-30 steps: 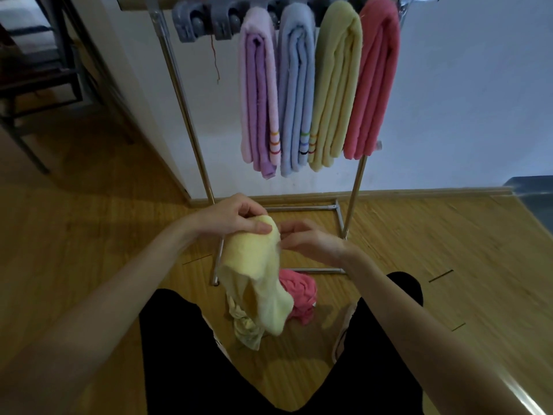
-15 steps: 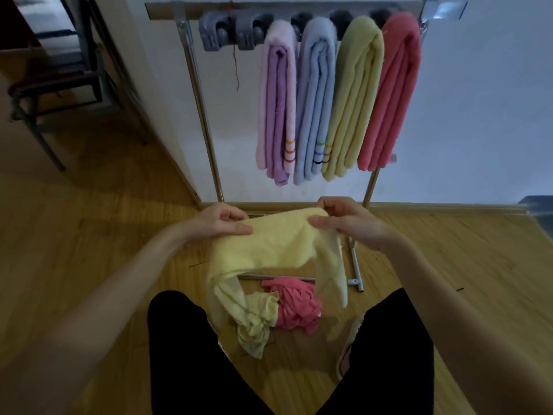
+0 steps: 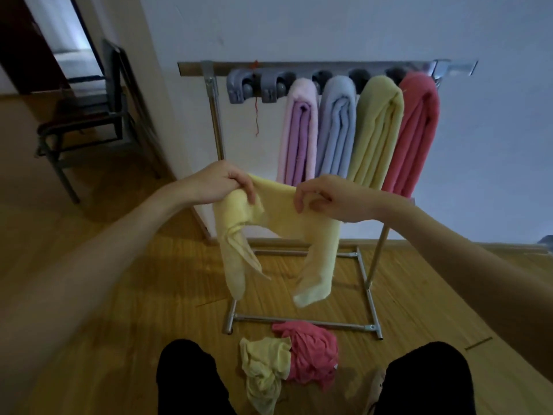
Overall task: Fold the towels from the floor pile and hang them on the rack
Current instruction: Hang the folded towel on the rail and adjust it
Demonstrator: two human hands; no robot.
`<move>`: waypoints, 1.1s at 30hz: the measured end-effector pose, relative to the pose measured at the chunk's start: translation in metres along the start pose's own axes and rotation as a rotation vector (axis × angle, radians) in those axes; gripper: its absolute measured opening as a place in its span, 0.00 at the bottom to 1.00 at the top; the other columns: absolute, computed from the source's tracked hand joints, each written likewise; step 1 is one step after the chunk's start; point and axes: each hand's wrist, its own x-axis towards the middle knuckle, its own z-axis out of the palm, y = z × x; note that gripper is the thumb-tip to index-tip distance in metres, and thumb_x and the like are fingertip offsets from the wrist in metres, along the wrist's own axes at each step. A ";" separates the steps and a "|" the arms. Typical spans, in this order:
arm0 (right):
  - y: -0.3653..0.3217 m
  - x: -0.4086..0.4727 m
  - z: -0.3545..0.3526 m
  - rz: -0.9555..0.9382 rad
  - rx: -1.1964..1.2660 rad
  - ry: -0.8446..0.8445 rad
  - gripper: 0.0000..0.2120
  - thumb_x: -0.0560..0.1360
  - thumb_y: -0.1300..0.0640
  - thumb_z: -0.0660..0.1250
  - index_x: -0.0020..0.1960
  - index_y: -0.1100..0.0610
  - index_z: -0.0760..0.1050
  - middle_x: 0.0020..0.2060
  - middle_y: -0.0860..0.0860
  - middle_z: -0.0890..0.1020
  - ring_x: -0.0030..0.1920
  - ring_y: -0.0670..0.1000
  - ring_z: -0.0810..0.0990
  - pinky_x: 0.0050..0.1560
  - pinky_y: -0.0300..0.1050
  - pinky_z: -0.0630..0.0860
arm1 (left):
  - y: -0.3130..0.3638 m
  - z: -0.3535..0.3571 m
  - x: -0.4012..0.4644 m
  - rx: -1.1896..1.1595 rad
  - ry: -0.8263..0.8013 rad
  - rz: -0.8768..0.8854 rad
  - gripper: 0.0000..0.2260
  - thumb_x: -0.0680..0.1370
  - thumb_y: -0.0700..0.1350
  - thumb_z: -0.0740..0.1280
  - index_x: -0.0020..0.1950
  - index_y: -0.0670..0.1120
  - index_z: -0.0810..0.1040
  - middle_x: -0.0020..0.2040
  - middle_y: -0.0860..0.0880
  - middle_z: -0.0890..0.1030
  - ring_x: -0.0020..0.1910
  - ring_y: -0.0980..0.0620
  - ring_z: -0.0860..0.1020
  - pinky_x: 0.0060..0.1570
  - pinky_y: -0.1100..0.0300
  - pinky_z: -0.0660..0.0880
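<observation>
both hands (image 3: 270, 194) pinch yellow towel (image 3: 278, 205) top edge | ends hang above floor (image 3: 134, 295)

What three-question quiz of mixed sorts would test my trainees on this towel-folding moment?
1. True or false: both hands grip the yellow towel.
2. How many folded towels hang on the rack? A) three B) four C) five
3. Fill in: on the floor, beside the crumpled yellow towel, lies a crumpled ___ one.

Key: 1. True: the left hand and right hand each hold its top edge. 2. B. 3. Red: the red towel.
</observation>
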 end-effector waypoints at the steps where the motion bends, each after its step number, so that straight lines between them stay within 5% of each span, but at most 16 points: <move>1: -0.002 0.009 -0.006 0.019 -0.057 0.001 0.17 0.74 0.71 0.57 0.52 0.55 0.78 0.45 0.45 0.77 0.44 0.39 0.74 0.43 0.29 0.67 | -0.004 -0.007 0.007 0.094 -0.008 0.015 0.16 0.80 0.38 0.57 0.44 0.51 0.83 0.47 0.54 0.77 0.50 0.55 0.74 0.48 0.62 0.67; 4: -0.007 0.038 -0.016 0.090 -0.184 0.070 0.21 0.74 0.70 0.55 0.58 0.54 0.79 0.54 0.52 0.77 0.52 0.51 0.75 0.50 0.39 0.69 | -0.011 -0.025 0.026 0.334 0.060 0.071 0.11 0.78 0.42 0.63 0.57 0.51 0.78 0.50 0.51 0.72 0.52 0.51 0.72 0.49 0.59 0.67; 6: -0.010 0.055 -0.020 0.132 -0.219 0.136 0.23 0.74 0.70 0.54 0.62 0.55 0.77 0.56 0.53 0.77 0.52 0.51 0.75 0.47 0.35 0.66 | -0.014 -0.037 0.038 0.420 0.141 0.098 0.15 0.75 0.44 0.66 0.62 0.50 0.75 0.53 0.49 0.71 0.53 0.51 0.70 0.50 0.59 0.66; 11: -0.015 0.090 -0.023 0.168 -0.197 0.449 0.14 0.77 0.65 0.60 0.61 0.64 0.76 0.55 0.59 0.79 0.51 0.57 0.77 0.44 0.40 0.68 | -0.023 -0.071 0.059 0.511 0.398 0.182 0.16 0.75 0.41 0.67 0.62 0.50 0.76 0.48 0.50 0.69 0.47 0.50 0.71 0.43 0.59 0.65; 14: -0.019 0.113 -0.028 0.209 -0.146 0.635 0.22 0.73 0.58 0.70 0.64 0.62 0.71 0.58 0.57 0.73 0.54 0.56 0.74 0.46 0.39 0.67 | -0.023 -0.090 0.071 0.559 0.524 0.211 0.18 0.74 0.38 0.66 0.63 0.49 0.75 0.48 0.49 0.69 0.46 0.49 0.70 0.41 0.56 0.66; 17: -0.024 0.133 -0.036 0.236 -0.155 0.773 0.20 0.71 0.64 0.65 0.63 0.61 0.68 0.57 0.56 0.69 0.47 0.53 0.71 0.42 0.44 0.70 | -0.019 -0.105 0.083 0.591 0.596 0.242 0.20 0.72 0.35 0.64 0.63 0.47 0.75 0.51 0.44 0.71 0.49 0.43 0.73 0.44 0.48 0.72; 20: -0.027 0.149 -0.042 0.288 -0.186 0.866 0.20 0.70 0.70 0.60 0.61 0.62 0.67 0.58 0.56 0.68 0.44 0.52 0.65 0.31 0.38 0.63 | -0.012 -0.116 0.097 0.616 0.636 0.225 0.17 0.73 0.35 0.63 0.62 0.44 0.75 0.49 0.42 0.71 0.48 0.43 0.72 0.43 0.45 0.72; 23: -0.025 0.166 -0.040 0.243 -0.166 0.956 0.24 0.65 0.75 0.59 0.60 0.63 0.67 0.59 0.58 0.67 0.47 0.56 0.69 0.27 0.37 0.61 | -0.006 -0.122 0.109 0.660 0.672 0.239 0.15 0.72 0.34 0.63 0.58 0.39 0.75 0.50 0.41 0.71 0.48 0.40 0.72 0.42 0.47 0.71; 27: -0.014 0.191 -0.028 0.270 -0.172 1.047 0.36 0.62 0.77 0.61 0.69 0.63 0.62 0.67 0.60 0.63 0.54 0.58 0.71 0.40 0.49 0.75 | -0.003 -0.114 0.125 0.652 0.685 0.249 0.11 0.70 0.33 0.64 0.53 0.37 0.73 0.51 0.40 0.70 0.50 0.40 0.72 0.42 0.48 0.69; 33: 0.018 0.215 0.000 0.361 -0.267 1.069 0.42 0.67 0.72 0.69 0.75 0.63 0.53 0.73 0.60 0.58 0.71 0.58 0.62 0.64 0.45 0.68 | -0.019 -0.077 0.148 0.637 0.766 0.228 0.12 0.74 0.31 0.61 0.55 0.40 0.73 0.55 0.43 0.71 0.54 0.43 0.72 0.42 0.52 0.72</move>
